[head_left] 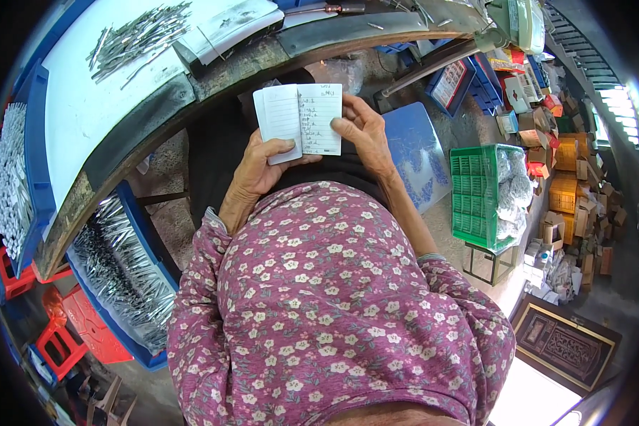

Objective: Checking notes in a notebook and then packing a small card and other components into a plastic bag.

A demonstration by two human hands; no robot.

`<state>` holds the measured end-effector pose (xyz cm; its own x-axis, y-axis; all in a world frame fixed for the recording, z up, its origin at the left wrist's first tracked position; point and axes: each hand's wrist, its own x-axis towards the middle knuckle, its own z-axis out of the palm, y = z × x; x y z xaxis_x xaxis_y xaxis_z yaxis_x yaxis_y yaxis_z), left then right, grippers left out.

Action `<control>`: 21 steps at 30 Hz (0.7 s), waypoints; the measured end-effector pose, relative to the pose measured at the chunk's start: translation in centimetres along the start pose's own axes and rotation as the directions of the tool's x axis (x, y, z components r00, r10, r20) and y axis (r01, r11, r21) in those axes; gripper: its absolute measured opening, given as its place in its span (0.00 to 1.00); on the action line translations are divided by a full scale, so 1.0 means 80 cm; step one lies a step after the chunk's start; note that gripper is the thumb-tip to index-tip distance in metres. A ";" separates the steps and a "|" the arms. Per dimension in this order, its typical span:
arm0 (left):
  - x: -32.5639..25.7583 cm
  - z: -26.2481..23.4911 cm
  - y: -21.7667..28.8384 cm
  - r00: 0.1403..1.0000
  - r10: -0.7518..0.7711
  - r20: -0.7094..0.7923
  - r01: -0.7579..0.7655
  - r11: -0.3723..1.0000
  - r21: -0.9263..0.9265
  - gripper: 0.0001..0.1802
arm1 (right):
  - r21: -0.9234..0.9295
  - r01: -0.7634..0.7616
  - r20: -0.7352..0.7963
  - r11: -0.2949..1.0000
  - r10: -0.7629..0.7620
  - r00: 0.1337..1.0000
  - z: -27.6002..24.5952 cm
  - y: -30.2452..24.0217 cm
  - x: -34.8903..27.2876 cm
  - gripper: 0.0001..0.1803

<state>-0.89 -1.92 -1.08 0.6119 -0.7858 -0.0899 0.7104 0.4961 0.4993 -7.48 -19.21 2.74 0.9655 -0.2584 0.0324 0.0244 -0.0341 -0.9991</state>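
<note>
A small lined notebook [321,117] lies spread in both of my hands above my lap. Handwriting covers its right page, while the left page shows only ruled lines. My left hand [257,165] grips the lower left part, thumb over the page and fingers underneath. On the right edge, my right hand [366,133] pinches the page, its thumb on top and fingers behind. The workbench edge [241,67] runs just beyond the notebook.
Thin metal rods [138,39] lie in a heap on the bench's white sheet. Blue trays [160,284] of metal pieces stand at left, near red stools [58,348]. To the right are a green crate [473,195] with wrapped bundles, cardboard boxes [552,231] and a framed panel [564,344].
</note>
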 end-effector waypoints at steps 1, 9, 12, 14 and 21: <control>0.000 0.001 0.000 1.000 -0.001 -0.006 0.001 1.000 0.006 0.29 | 0.042 -0.042 -0.006 0.998 0.042 0.999 -0.004 0.000 0.000 0.26; 0.000 0.003 0.002 1.000 -0.024 0.003 0.024 1.000 -0.008 0.30 | 0.343 -0.075 0.017 0.936 0.074 0.997 -0.021 0.014 0.008 0.18; 0.000 0.004 0.002 1.000 -0.026 0.007 0.026 1.000 -0.002 0.30 | 0.321 -0.072 0.003 0.944 0.075 0.997 -0.017 0.011 0.008 0.18; -0.001 0.005 0.002 1.000 -0.023 0.004 0.023 1.000 0.001 0.30 | 0.293 -0.100 -0.028 0.951 0.113 0.993 -0.015 0.011 0.008 0.19; 0.000 0.003 0.001 1.000 -0.028 0.003 0.028 1.000 0.004 0.30 | 0.264 -0.116 -0.042 0.958 0.132 0.990 -0.016 0.012 0.007 0.20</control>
<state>-0.92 -1.94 -0.79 0.5907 -0.8005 -0.1014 0.7257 0.4722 0.5003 -7.23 -20.60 1.85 0.9484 -0.3013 -0.0984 -0.0202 0.2523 -0.9674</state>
